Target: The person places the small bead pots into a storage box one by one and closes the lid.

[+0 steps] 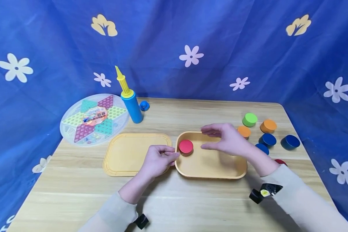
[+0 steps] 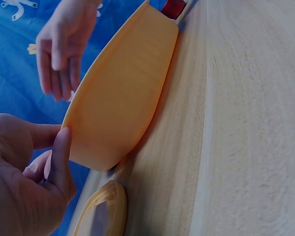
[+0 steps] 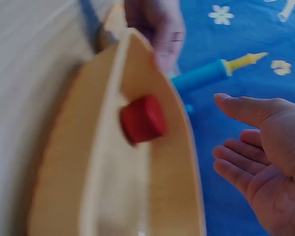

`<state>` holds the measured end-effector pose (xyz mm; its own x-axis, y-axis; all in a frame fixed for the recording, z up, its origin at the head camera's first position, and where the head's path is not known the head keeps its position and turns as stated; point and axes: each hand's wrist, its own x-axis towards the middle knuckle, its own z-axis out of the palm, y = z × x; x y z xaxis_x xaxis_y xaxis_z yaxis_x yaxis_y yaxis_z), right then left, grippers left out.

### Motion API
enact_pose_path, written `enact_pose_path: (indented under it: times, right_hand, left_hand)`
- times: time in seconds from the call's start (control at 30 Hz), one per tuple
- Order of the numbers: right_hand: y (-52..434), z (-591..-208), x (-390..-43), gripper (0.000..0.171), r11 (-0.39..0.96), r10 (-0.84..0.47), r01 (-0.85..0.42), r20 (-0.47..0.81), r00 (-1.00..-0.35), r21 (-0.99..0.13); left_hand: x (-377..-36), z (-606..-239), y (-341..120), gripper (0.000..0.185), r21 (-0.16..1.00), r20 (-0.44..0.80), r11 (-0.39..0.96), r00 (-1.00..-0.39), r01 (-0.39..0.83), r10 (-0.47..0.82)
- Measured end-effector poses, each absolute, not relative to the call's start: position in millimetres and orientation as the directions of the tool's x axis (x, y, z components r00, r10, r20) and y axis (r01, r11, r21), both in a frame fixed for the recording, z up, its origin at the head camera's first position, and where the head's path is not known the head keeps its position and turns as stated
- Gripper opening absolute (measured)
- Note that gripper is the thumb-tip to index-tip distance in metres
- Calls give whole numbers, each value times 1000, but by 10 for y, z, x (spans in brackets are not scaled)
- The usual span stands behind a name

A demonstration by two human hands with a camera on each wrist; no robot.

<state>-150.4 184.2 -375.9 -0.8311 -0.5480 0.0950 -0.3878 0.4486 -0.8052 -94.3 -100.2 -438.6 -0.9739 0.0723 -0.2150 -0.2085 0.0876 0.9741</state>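
A tan oval-cornered box [image 1: 211, 172] stands on the table with a red round block [image 1: 186, 146] inside at its left end. My left hand [image 1: 159, 159] pinches the box's left rim between thumb and fingers, as the left wrist view shows at the rim of the box [image 2: 120, 83]. Over the back of the box hovers my right hand [image 1: 227, 138], thumb and fingers apart with nothing between them. In the right wrist view the right hand [image 3: 265, 157] is palm up to the camera, beside the box wall and the red block [image 3: 143, 119].
The matching tan lid [image 1: 127, 154] lies left of the box. Several round blocks in green [image 1: 250, 119], orange [image 1: 268, 126], blue [image 1: 290, 142] and red [image 1: 280, 162] stand at the right. Behind the lid are a blue-yellow hand pump [image 1: 133, 108] and a Chinese checkers board [image 1: 84, 132].
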Motion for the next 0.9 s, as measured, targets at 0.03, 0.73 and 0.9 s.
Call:
enact_pose_path:
  times: [0.03,0.73,0.9]
  right_hand:
    - [1890,-3708,-1501,60,448,-542,-393,105,-834,-803]
    - [3095,-3570,-2098,55,605,-217,-187,66,-974,-774]
    - [3291,-3764,-2283,64,644,-160,-105,1,-987,-758]
  left_hand:
    - [-945,-4389,-1003,13,974,-214,85,-974,-208,73]
    - [-948,-4372,-1020,16,974,-201,121,-977,-192,75]
    - [-942,-4371,-1036,16,975,-202,111,-976,-193,81]
